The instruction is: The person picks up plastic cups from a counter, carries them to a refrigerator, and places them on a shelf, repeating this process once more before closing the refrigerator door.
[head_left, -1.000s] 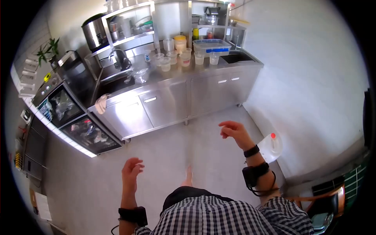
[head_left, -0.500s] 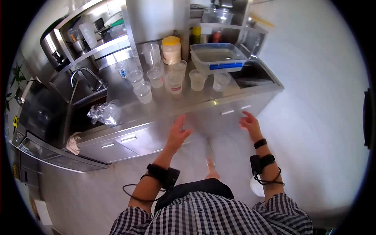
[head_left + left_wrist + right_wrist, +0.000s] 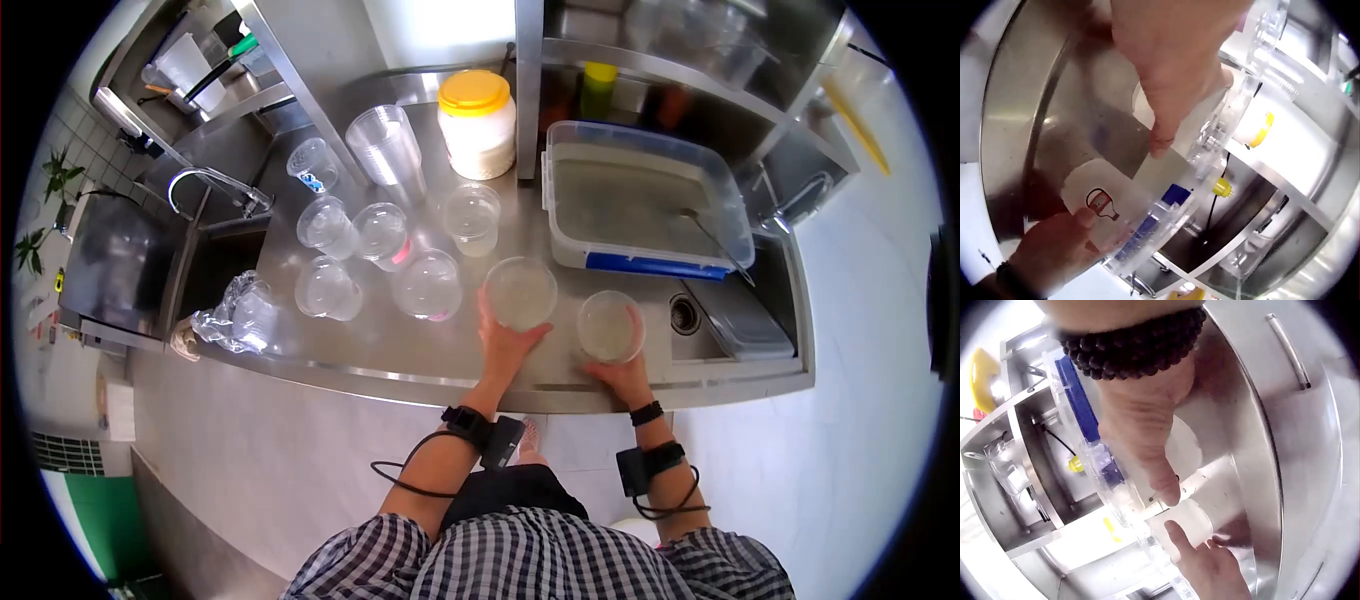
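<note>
My left hand [image 3: 506, 345] grips a clear plastic cup [image 3: 522, 290] of pale cloudy liquid at the counter's front. Just right of it, my right hand [image 3: 625, 378] holds a similar cup [image 3: 608, 325], its fingers round the far side. The left wrist view shows a red-and-black print on the right-hand cup [image 3: 1079, 187], thumb against it. Several more cups stand to the left, among them a near one [image 3: 428, 285] beside my left hand and one farther back [image 3: 472, 220]. Each hand partly covers its own cup in its wrist view.
A lidless plastic tub [image 3: 640, 200] of liquid, with a spoon handle in it, stands behind the right-hand cup. A small sink [image 3: 684, 314] lies right. Behind are a yellow-lidded jar [image 3: 476, 130] and stacked cups [image 3: 385, 150]. Crumpled clear plastic [image 3: 235, 315] lies left, near a faucet [image 3: 220, 185].
The person has come up to the counter, and the view looks down on it more closely. Both hands, empty before, have reached forward and taken hold of a cup each.
</note>
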`<state>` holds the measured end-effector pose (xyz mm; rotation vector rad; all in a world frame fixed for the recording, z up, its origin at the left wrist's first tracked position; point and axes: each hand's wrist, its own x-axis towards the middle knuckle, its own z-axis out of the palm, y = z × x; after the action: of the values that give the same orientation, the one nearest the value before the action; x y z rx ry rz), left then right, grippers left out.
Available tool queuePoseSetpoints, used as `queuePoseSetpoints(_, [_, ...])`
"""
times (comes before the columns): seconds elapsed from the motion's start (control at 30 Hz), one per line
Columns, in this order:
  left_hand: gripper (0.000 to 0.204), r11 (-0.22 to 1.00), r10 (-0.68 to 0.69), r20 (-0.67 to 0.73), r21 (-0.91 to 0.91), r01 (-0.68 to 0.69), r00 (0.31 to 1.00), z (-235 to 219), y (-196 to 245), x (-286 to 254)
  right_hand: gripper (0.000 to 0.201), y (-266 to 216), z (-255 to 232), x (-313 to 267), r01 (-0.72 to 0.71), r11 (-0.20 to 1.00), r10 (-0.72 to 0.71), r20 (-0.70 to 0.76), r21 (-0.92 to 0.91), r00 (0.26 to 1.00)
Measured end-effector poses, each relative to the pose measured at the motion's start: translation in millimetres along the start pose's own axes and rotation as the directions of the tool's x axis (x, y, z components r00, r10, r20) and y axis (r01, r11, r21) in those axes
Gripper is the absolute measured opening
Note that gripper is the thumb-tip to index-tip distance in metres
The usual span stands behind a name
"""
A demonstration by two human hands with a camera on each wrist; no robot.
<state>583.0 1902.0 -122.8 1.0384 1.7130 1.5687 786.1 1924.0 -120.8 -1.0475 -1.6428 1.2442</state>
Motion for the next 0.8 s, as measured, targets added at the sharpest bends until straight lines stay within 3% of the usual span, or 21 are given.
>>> queuePoseSetpoints(0.03, [0.103, 1.000, -0.001, -0.049, 0.019, 0.002, 0.999, 6.6, 0.6, 1.9, 0.107, -10.1, -1.1, 2.0, -0.064, 0.992, 0.065, -0.009, 0.105, 0.998])
queuePoseSetpoints(0.13, [0.100, 0.989, 0.025, -0.146, 0.145, -0.004, 0.989, 16.7, -2.9, -2.8, 0.103, 10.1, -5.3, 2.0, 0.032, 0.992, -0.040, -0.060, -0.124, 0.997])
queuePoseSetpoints(0.23, [0.092, 0.974, 0.005, -0.105, 0.226, 0.019, 0.994, 14.9, 1.6, -6.8, 0.100, 2.2, -3.8, -2.7, -0.057, 0.994, 0.050, -0.073, -0.093, 0.996])
queuePoseSetpoints(0.33, [0.092, 0.991, 0.018, -0.078, 0.137, -0.007, 0.997, 4.9, 4.5, -14.7, 0.091, 4.9, -12.0, -0.3, -0.081, 0.988, 0.076, -0.046, -0.135, 0.996])
queuePoseSetpoints(0.43, [0.091, 0.997, 0.080, -0.027, -0.018, -0.081, 0.996, -17.3, 3.4, -38.4, 0.091, -8.9, -17.7, -6.0, 0.022, 0.997, -0.026, -0.048, -0.081, 0.999])
queuePoseSetpoints(0.53, [0.092, 0.975, 0.188, 0.122, 0.096, -0.200, 0.975, -65.0, 26.7, -70.0, 0.092, -31.6, -25.1, -15.5, 0.120, 0.987, -0.116, 0.038, -0.110, 0.992])
queuePoseSetpoints(0.57, [0.092, 0.955, 0.235, 0.171, 0.143, -0.260, 0.957, -85.5, 33.5, -81.5, 0.094, -42.9, -24.2, -19.6, 0.181, 0.959, -0.162, 0.105, -0.217, 0.981])
queuePoseSetpoints(0.63, [0.092, 0.892, 0.328, 0.275, 0.226, -0.393, 0.904, -134.4, 49.0, -106.9, 0.093, -72.1, -12.3, -36.2, 0.156, 0.967, -0.127, 0.152, -0.199, 0.980])
queuePoseSetpoints(0.77, [0.092, 0.987, 0.152, 0.075, -0.065, -0.147, 0.986, -229.9, 68.9, -191.0, 0.092, -104.5, 32.9, -80.4, 0.107, 0.975, -0.042, 0.311, -0.194, 0.950])
queuePoseSetpoints(0.8, [0.092, 0.984, 0.116, 0.029, -0.136, -0.111, 0.993, -254.9, 73.0, -215.4, 0.091, -108.6, 47.8, -92.5, 0.183, 0.962, -0.100, 0.359, -0.205, 0.928])
